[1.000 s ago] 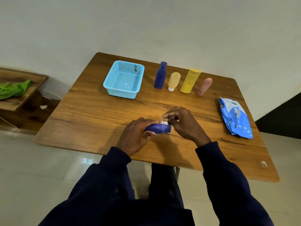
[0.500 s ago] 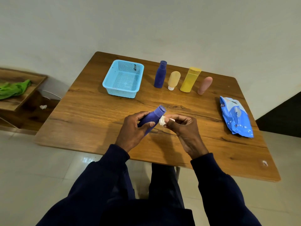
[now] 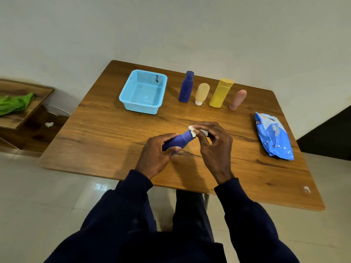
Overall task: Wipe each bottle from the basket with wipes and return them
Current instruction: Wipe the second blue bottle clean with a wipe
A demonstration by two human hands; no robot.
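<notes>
Now, left hand: wrapped round the body of the purple bottle, which tilts cap-up, nearer the person than the basket.
Right hand: pinches a crumpled wipe against the cap.
Wiping tip: probably best to turn the bottle with the left hand, with the wipe pressed round cap and neck.
Basket: the bottle's destination once wiped.

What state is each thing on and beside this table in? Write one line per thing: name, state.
purple bottle, tilted, held in the left grip
wipe, crumpled, pinched in the right grip against the bottle's top
basket, upright, no bottles inside
dark blue bottle, standing, capped
beige tube, standing on its white cap
yellow bottle, standing, lid shut
pink tube, standing
wipes pack, lying flat
green cloth, crumpled on the side shelf
</notes>
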